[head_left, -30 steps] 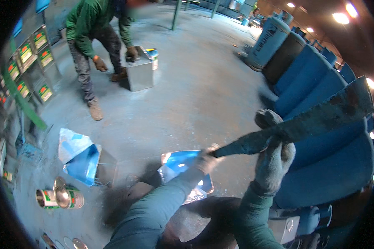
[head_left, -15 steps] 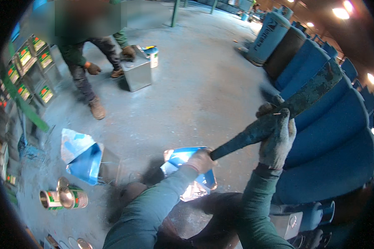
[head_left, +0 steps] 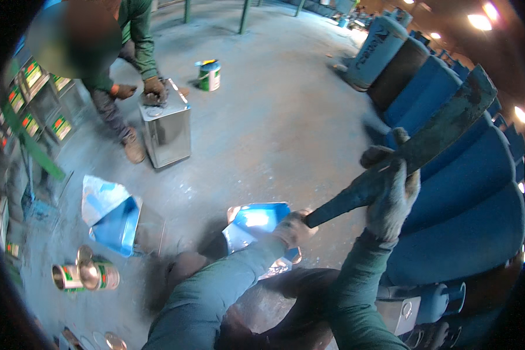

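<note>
A dark, worn machete (head_left: 449,125) with a broad flat blade and a tapered handle slants up to the right in front of me. My left hand (head_left: 296,228), gloved, is closed round the thin end of its handle. My right hand (head_left: 388,201), in a grey glove, grips it where handle and blade meet. Beneath my left hand stands a cut-open square tin (head_left: 256,216), blue inside; my forearm hides part of it. To its left lies another opened tin (head_left: 114,230) with a bent-back metal flap.
At upper left a co-worker's gloved hand (head_left: 154,88) rests on a closed square tin (head_left: 168,137). A paint can (head_left: 209,76) stands beyond it. Blue gas cylinders (head_left: 458,239) line the right side. Two round cans (head_left: 99,275) lie at lower left, and stacked tins (head_left: 34,73) stand behind.
The co-worker has brought the closed square tin nearer and to the left, away from the paint can. My hands and the machete have shifted slightly to the right.
</note>
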A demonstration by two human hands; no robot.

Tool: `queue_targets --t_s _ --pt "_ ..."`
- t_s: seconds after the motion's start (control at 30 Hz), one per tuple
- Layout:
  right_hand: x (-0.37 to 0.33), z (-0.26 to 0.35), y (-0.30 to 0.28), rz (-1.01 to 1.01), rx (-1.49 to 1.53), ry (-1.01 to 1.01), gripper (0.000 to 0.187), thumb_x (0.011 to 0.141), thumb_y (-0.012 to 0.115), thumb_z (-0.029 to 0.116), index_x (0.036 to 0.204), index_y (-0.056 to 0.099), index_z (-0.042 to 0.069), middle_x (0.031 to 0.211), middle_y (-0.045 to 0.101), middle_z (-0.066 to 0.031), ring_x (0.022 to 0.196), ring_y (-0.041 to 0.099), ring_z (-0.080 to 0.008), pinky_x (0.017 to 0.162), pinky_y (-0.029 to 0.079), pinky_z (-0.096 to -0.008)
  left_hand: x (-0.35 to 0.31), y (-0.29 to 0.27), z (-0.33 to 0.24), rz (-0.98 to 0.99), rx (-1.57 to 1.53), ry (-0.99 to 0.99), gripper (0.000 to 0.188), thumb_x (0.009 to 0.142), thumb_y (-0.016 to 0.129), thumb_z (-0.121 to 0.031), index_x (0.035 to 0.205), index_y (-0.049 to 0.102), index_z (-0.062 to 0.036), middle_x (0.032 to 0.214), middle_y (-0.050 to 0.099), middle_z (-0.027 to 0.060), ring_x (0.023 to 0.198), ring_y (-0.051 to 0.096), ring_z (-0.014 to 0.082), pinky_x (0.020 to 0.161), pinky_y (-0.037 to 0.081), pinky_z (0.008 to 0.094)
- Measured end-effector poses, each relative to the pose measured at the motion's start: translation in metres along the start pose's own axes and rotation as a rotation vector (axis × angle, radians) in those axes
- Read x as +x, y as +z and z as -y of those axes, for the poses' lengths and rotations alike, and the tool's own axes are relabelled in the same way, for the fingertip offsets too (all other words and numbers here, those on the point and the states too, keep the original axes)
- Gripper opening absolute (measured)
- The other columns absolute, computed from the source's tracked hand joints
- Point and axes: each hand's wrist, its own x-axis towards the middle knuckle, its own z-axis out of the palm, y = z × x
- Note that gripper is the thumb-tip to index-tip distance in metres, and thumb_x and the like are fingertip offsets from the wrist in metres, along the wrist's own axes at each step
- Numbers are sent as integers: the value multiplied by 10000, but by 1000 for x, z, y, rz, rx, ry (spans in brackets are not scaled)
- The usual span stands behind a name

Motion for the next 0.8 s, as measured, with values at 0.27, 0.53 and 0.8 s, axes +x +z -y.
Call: queue_targets --t_s 0.27,0.53,0.8 --pt "0 -18 -1 -98 135 79 428 1078 560 281 1400 558 -2 1050 727 -159 889 687 -215 755 556 -345 4 -32 10 40 56 -164 305 852 774 -228 1104 687 -79 971 729 208 994 721 363 859 549 443" --pt "-20 4 10 178 53 -28 449 1058 461 162 1441 525 -64 1234 703 -227 1098 697 -268 867 572 -332 34 12 33 -284 -172 121 293 873 774 -285 1036 651 -75 901 729 180 916 734 370 788 564 417" --pt "12 -13 -2 -127 -12 68 432 1047 545 227 1373 571 -56 955 734 -136 801 666 -156 669 534 -277 2 21 22 38 128 -122 359 890 735 -347 1138 703 -89 1059 742 222 1058 709 390 905 560 454"
